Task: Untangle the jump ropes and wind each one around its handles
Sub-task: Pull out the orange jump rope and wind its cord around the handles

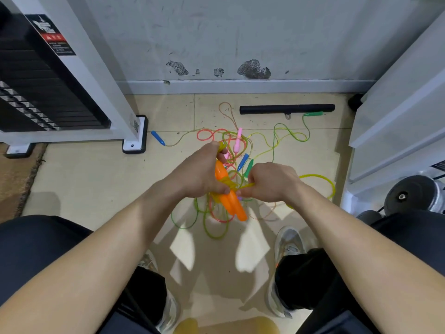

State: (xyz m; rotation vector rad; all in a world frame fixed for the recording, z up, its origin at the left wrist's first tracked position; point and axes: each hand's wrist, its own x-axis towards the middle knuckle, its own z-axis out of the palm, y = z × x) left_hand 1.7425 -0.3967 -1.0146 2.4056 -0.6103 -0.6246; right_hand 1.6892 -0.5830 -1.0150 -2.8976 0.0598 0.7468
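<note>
Orange handles sit gripped in the left hand while the right hand pinches the yellow rope, winding it; next turn likely needs slack pulled from the tangle.

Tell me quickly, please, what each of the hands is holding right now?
Left hand: closed round the pair of orange plastic jump-rope handles.
Right hand: pinching the thin yellow translucent rope beside those handles.

Orange handles, yellow rope, black bar, beige floor tiles.

Orange handles held together — yellow rope wrapped round; others tangled.
</note>
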